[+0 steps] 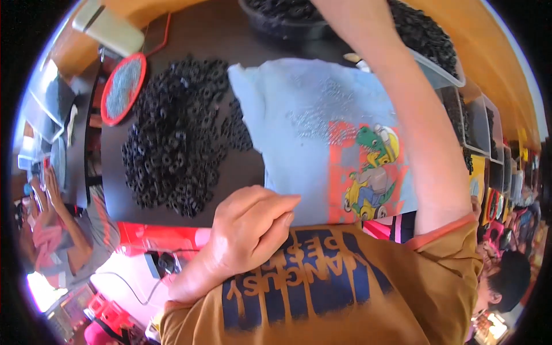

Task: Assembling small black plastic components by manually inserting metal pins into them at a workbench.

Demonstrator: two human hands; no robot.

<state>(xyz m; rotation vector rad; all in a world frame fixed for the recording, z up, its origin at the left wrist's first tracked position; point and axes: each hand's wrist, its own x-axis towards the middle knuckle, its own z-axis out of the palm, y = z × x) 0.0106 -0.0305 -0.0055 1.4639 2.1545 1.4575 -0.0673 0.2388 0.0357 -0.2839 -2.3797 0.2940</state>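
My left hand [250,227] is near the table's front edge, at the lower left of a light-blue cloth [293,178]. Its fingers are curled and pressed together; whatever they may hold is hidden. A cartoon dinosaur on a scooter is printed on the cloth, and many tiny silvery pieces [322,115] lie scattered over its upper part. My right forearm stretches across the cloth's right side toward the far edge, where the hand passes out of the picture. Left of the cloth spreads a heap of small black ring-shaped parts [172,149].
A red-rimmed dish [105,109] of small grey pieces sits at the far left of the dark table [195,34]. At the back are a dark basin [282,31] and a clear plastic tub [440,72] with black parts. Another person [63,224] is on the left, one [506,282] at right.
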